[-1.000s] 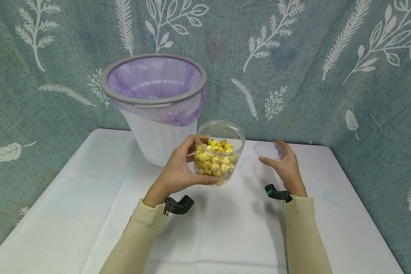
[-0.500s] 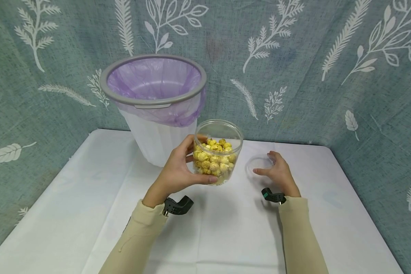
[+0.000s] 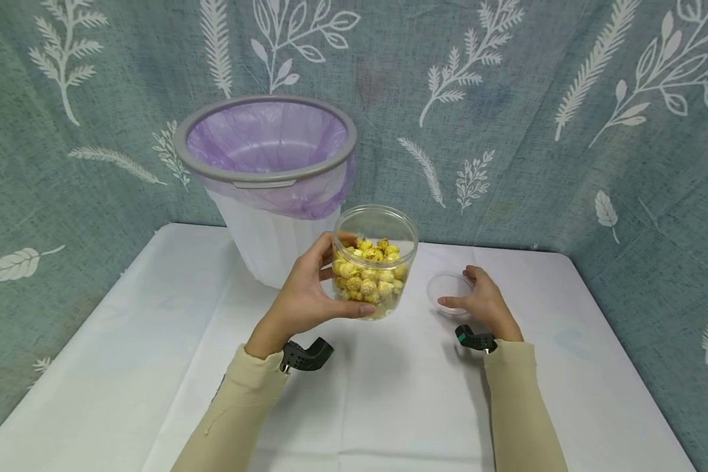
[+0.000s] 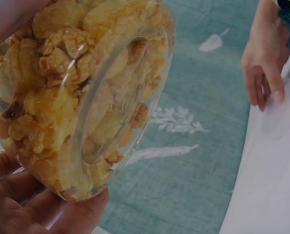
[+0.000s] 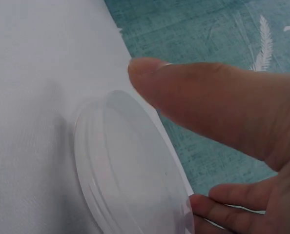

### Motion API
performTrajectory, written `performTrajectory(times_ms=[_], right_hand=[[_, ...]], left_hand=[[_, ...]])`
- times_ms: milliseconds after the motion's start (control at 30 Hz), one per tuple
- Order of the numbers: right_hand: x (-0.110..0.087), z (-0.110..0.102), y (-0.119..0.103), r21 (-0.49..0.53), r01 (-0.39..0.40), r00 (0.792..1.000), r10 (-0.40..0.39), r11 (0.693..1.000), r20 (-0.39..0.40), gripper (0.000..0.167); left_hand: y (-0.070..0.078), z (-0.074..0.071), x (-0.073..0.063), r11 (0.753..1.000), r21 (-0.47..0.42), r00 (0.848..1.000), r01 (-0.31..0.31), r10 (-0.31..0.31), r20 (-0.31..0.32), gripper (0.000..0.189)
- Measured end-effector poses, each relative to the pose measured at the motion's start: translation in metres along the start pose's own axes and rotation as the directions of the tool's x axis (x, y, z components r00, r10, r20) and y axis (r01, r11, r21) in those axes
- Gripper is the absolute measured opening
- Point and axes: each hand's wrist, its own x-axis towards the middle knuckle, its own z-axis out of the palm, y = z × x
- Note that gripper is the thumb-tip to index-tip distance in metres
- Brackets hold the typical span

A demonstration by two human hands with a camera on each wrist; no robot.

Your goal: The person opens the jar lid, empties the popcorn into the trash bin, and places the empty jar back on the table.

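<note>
My left hand (image 3: pixel 307 288) holds a clear plastic jar (image 3: pixel 402 246) up off the table, fingers behind it and thumb across its front. Yellow popcorn (image 3: pixel 366 272) fills about its lower half, and its top is uncovered. The jar leans slightly; in the left wrist view its base and the popcorn (image 4: pixel 47 112) show close up. A round transparent lid (image 3: pixel 446 293) lies on the white cloth to the right. Over the lid's right side is my right hand (image 3: pixel 485 301). In the right wrist view the thumb (image 5: pixel 198 97) is straight and apart from the lid (image 5: pixel 135 165); the other fingertips are at its rim.
A white bin (image 3: pixel 271 246) with a grey rim and purple liner (image 3: pixel 265 134) stands at the back left, just beyond the jar. White cloth (image 3: pixel 401 406) covers the table. A teal leaf-patterned curtain (image 3: pixel 525 170) hangs behind and at the sides.
The right hand has moved down and slightly left with the lid, which now lies on the cloth. Its thumb has come off the lid. The left hand and jar have barely moved.
</note>
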Motion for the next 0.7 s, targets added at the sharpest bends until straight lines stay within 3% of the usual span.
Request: performTrajectory(times_ms=[133,333,533,700], right_hand=[[-0.002,-0.002,-0.001,0.048,0.010,1.000,-0.009,0.999,-0.024,0.104],[-0.008,-0.003,-0.005,0.213,0.082,0.992,-0.060,0.973,-0.108,0.097],[-0.008,0.006,-0.019,0.357,0.220,0.954,-0.124,0.908,-0.271,0.084],[-0.011,0.014,-0.039,0.437,0.306,0.937,-0.186,0.846,-0.296,0.080]], left_hand=[[0.001,-0.002,-0.001,1.000,-0.007,1.000,-0.004,0.004,0.000,0.089],[0.004,-0.004,-0.001,1.000,-0.012,1.000,-0.011,0.011,0.002,0.088],[0.006,-0.009,-0.001,1.000,0.009,1.000,0.007,-0.007,0.004,0.087],[0.007,-0.013,-0.002,1.000,0.007,1.000,0.012,-0.012,-0.004,0.080]])
